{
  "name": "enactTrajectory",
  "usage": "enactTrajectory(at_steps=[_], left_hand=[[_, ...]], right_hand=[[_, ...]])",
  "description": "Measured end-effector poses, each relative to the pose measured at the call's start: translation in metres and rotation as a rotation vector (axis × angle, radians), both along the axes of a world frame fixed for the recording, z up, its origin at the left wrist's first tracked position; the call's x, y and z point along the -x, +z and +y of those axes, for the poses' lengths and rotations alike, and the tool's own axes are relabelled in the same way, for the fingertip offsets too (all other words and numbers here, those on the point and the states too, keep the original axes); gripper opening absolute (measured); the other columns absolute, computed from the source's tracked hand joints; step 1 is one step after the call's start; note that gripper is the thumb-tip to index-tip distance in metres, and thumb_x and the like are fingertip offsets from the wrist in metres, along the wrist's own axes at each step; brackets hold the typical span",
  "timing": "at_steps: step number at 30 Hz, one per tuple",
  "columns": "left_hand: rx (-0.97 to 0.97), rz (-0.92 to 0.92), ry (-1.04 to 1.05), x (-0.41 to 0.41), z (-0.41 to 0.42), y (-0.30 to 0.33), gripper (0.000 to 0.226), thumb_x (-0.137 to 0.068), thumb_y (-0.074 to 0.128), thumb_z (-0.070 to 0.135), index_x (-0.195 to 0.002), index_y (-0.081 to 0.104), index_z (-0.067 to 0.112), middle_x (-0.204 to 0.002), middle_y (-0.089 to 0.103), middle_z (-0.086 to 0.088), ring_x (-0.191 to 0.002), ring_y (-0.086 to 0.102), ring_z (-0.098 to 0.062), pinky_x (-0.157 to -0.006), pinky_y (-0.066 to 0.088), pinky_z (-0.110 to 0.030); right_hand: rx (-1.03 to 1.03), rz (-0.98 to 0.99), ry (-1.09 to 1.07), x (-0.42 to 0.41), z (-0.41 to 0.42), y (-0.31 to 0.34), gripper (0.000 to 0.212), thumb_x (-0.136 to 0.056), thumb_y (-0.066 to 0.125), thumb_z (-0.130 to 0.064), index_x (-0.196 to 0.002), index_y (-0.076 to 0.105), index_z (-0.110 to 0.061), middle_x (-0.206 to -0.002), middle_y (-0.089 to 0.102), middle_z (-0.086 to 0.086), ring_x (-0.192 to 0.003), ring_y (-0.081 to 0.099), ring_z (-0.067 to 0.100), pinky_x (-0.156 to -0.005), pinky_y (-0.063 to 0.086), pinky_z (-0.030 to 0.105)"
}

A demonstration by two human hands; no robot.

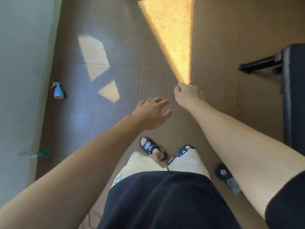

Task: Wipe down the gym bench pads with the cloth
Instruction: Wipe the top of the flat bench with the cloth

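The left hand [152,113] hangs with fingers spread and relaxed, holding nothing. The right hand [188,95] is loosely curled, and nothing shows in it either. No cloth can be made out for certain; a greyish scrap [234,184] on the floor behind the right forearm may be one, but it is too hidden to tell. One black bench pad [294,96] lies at the right edge, well apart from both hands. One spray bottle [58,90] stands by the wall. Wiping looks not yet under way.
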State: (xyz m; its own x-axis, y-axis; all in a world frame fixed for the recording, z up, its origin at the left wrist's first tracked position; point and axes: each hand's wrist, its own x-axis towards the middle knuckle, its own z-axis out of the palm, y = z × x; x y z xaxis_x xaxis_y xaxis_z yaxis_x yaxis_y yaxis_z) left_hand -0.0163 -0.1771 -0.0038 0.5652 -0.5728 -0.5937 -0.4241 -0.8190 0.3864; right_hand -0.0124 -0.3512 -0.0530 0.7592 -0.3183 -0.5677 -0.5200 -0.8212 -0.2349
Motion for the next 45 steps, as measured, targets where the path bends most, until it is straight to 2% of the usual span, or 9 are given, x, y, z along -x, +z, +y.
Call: enactTrajectory(at_steps=[13,16,19,26,30,33,36,40,45], left_hand=[[-0.028,0.026,-0.584,0.116,-0.243,0.011,0.053,-0.108,0.028,0.051,-0.157,0.038,0.031,-0.163,0.037,0.003,-0.151,0.032,-0.023,-0.122,0.024,-0.049],[-0.024,0.048,-0.674,0.148,-0.283,0.000,0.052,-0.107,0.030,0.053,-0.152,0.043,0.033,-0.160,0.042,0.003,-0.146,0.038,-0.025,-0.120,0.029,-0.050],[-0.044,0.067,-0.788,0.176,-0.316,-0.009,0.059,-0.104,0.028,0.060,-0.155,0.040,0.034,-0.163,0.037,0.004,-0.148,0.036,-0.024,-0.120,0.028,-0.050],[-0.031,0.093,-1.043,0.236,-0.394,-0.029,0.075,-0.087,0.018,0.065,-0.152,0.043,0.038,-0.161,0.040,0.006,-0.146,0.038,-0.019,-0.119,0.030,-0.047],[-0.020,0.098,-1.222,0.264,-0.434,-0.059,0.069,-0.094,0.021,0.065,-0.154,0.041,0.038,-0.160,0.040,0.007,-0.145,0.040,-0.020,-0.119,0.030,-0.048],[-0.024,0.113,-1.341,0.287,-0.460,-0.090,0.055,-0.105,0.029,0.056,-0.155,0.039,0.037,-0.162,0.038,0.006,-0.148,0.037,-0.021,-0.119,0.026,-0.047],[-0.036,0.127,-1.424,0.310,-0.481,-0.123,0.053,-0.107,0.030,0.053,-0.156,0.038,0.036,-0.161,0.039,0.004,-0.148,0.036,-0.021,-0.119,0.027,-0.046],[-0.070,0.154,-1.475,0.342,-0.496,-0.179,0.053,-0.108,0.031,0.051,-0.158,0.037,0.034,-0.162,0.038,0.004,-0.147,0.036,-0.024,-0.119,0.028,-0.045],[-0.109,0.115,-1.543,0.382,-0.510,-0.280,0.053,-0.109,0.028,0.051,-0.159,0.034,0.033,-0.163,0.037,0.002,-0.148,0.036,-0.025,-0.120,0.027,-0.047]], right_hand=[[-0.010,-0.006,-0.585,0.212,-0.212,-0.017,0.052,-0.107,0.025,-0.044,-0.147,0.050,-0.021,-0.144,0.057,0.014,-0.133,0.048,0.038,-0.104,0.037,0.046],[-0.035,-0.012,-0.691,0.268,-0.242,-0.021,0.052,-0.107,0.025,-0.043,-0.146,0.050,-0.020,-0.143,0.057,0.015,-0.132,0.049,0.038,-0.105,0.038,0.048],[-0.062,-0.016,-0.801,0.319,-0.262,-0.030,0.052,-0.107,0.024,-0.042,-0.147,0.050,-0.020,-0.143,0.057,0.014,-0.132,0.049,0.037,-0.106,0.037,0.049],[-0.047,0.002,-1.075,0.403,-0.288,-0.053,0.048,-0.107,0.021,-0.041,-0.133,0.056,-0.019,-0.125,0.064,0.013,-0.115,0.056,0.035,-0.098,0.046,0.052],[-0.040,0.020,-1.267,0.445,-0.296,-0.073,0.049,-0.108,0.023,-0.043,-0.142,0.050,-0.021,-0.134,0.061,0.012,-0.122,0.054,0.036,-0.101,0.045,0.051],[-0.045,0.001,-1.428,0.474,-0.298,-0.098,0.051,-0.107,0.024,-0.044,-0.147,0.046,-0.022,-0.140,0.059,0.013,-0.126,0.054,0.037,-0.104,0.046,0.051],[-0.043,-0.021,-1.566,0.503,-0.299,-0.131,0.051,-0.108,0.026,-0.045,-0.150,0.043,-0.024,-0.144,0.057,0.012,-0.130,0.052,0.038,-0.107,0.045,0.050],[-0.051,-0.020,-1.709,0.538,-0.294,-0.192,0.052,-0.108,0.031,-0.045,-0.156,0.038,-0.026,-0.149,0.055,0.010,-0.134,0.050,0.036,-0.108,0.042,0.045],[-0.102,-0.032,-1.826,0.576,-0.281,-0.294,0.053,-0.107,0.037,-0.043,-0.159,0.032,-0.030,-0.151,0.052,0.008,-0.135,0.050,0.033,-0.107,0.043,0.041]])
